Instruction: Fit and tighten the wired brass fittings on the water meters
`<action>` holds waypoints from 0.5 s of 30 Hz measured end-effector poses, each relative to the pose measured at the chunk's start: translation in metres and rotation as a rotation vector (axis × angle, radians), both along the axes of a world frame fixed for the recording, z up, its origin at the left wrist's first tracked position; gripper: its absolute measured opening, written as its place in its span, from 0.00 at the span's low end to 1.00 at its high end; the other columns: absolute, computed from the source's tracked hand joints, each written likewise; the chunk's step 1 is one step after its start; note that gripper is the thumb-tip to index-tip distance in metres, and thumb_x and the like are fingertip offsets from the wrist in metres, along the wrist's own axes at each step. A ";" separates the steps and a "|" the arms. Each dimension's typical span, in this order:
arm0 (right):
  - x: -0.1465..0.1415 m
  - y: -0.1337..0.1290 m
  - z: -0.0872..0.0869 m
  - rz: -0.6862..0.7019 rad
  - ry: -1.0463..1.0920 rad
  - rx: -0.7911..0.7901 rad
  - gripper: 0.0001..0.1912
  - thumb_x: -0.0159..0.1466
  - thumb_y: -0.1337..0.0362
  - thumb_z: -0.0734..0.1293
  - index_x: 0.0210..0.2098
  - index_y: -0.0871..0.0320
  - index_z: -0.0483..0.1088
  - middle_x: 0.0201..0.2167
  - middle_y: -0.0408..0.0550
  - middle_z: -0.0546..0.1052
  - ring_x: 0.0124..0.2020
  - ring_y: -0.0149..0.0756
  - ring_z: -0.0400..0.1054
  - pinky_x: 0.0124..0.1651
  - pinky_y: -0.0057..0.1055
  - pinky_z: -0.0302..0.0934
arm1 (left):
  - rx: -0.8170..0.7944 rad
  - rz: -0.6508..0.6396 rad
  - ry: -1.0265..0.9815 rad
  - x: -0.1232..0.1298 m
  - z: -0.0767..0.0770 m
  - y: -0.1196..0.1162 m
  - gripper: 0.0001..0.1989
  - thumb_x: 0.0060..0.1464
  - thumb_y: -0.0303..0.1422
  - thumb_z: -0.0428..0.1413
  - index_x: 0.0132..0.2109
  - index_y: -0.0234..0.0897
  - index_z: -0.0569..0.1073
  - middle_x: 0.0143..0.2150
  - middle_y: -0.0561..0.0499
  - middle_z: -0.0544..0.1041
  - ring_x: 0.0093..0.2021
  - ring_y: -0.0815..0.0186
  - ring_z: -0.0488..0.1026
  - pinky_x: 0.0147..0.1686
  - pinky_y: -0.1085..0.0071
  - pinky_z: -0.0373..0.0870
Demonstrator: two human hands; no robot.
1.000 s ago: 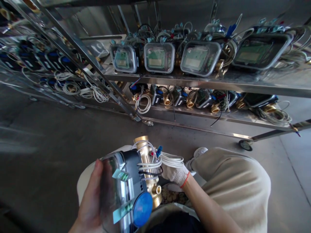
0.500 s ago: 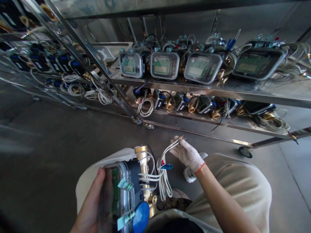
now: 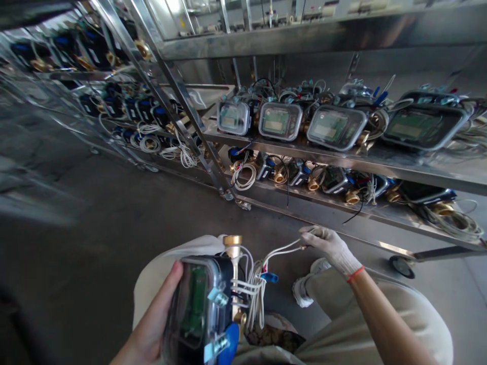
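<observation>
- Meter (image 3: pixel 201 309) sits at 6 o'clock, low in view, clasped around its clear cover by the bare left hand (image 3: pixel 152 329).
- Brass body likely heavy; cover slick (support underneath).
- Gloved right hand (image 3: pixel 331 246) pinches the limp white wires (image 3: pixel 281 249) toward 2 o'clock.

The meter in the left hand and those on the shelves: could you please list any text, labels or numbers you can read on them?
None is legible.
Held meter: its green board and pale tags are too blurred to read.
Shelf meters: their displays are too small and blurred to read.
</observation>
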State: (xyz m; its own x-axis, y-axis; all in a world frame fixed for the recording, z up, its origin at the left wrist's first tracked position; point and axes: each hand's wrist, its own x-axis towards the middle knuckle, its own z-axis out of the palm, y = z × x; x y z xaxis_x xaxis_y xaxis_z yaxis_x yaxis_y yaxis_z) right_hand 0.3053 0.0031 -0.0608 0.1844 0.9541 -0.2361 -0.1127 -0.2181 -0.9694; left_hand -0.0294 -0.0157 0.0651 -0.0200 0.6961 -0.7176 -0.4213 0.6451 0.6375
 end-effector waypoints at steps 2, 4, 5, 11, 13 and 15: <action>0.002 0.006 0.022 0.092 -0.255 0.001 0.12 0.54 0.55 0.73 0.31 0.57 0.78 0.33 0.48 0.80 0.32 0.34 0.69 0.36 0.33 0.62 | -0.048 -0.111 -0.036 -0.006 -0.011 0.003 0.17 0.64 0.36 0.53 0.54 0.31 0.74 0.37 0.41 0.80 0.46 0.45 0.76 0.46 0.50 0.76; -0.002 0.013 0.047 0.147 -0.340 0.026 0.14 0.56 0.56 0.71 0.39 0.55 0.77 0.30 0.45 0.79 0.31 0.34 0.69 0.36 0.33 0.62 | 0.004 -0.271 -0.038 -0.005 -0.020 0.008 0.14 0.62 0.38 0.56 0.48 0.31 0.77 0.36 0.41 0.80 0.45 0.46 0.77 0.45 0.52 0.76; -0.007 0.016 0.060 0.174 -0.328 0.059 0.14 0.57 0.56 0.70 0.40 0.55 0.77 0.30 0.44 0.79 0.31 0.33 0.69 0.36 0.33 0.62 | 0.060 -0.362 -0.004 -0.002 -0.021 0.010 0.15 0.59 0.40 0.59 0.45 0.32 0.78 0.37 0.40 0.80 0.45 0.46 0.77 0.45 0.55 0.77; -0.045 0.011 0.116 0.575 -0.013 0.120 0.18 0.57 0.53 0.72 0.41 0.59 0.75 0.34 0.45 0.79 0.32 0.30 0.70 0.36 0.28 0.65 | 0.426 -1.031 0.216 0.039 0.002 0.018 0.39 0.55 0.60 0.55 0.62 0.35 0.66 0.60 0.40 0.69 0.62 0.47 0.61 0.64 0.53 0.57; -0.052 0.007 0.123 0.680 0.007 0.115 0.17 0.58 0.54 0.71 0.41 0.59 0.75 0.35 0.45 0.80 0.32 0.29 0.71 0.36 0.26 0.65 | 0.464 -1.143 0.291 0.046 0.006 0.017 0.38 0.56 0.61 0.52 0.62 0.37 0.66 0.60 0.42 0.69 0.62 0.48 0.61 0.64 0.55 0.54; -0.053 0.004 0.124 0.720 -0.054 0.133 0.16 0.60 0.54 0.70 0.42 0.58 0.75 0.36 0.45 0.80 0.34 0.29 0.71 0.37 0.25 0.65 | 0.468 -1.200 0.352 0.048 0.006 0.015 0.36 0.56 0.62 0.50 0.57 0.37 0.71 0.55 0.43 0.73 0.56 0.48 0.66 0.58 0.57 0.60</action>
State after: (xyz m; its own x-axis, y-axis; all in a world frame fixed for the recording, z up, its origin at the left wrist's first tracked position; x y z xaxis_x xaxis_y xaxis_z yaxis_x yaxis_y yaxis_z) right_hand 0.2520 0.0074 0.0634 -0.4911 0.8631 -0.1182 0.0628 -0.1003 -0.9930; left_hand 0.0184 -0.0003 0.0707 0.6402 0.5906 -0.4912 0.4807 0.1907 0.8559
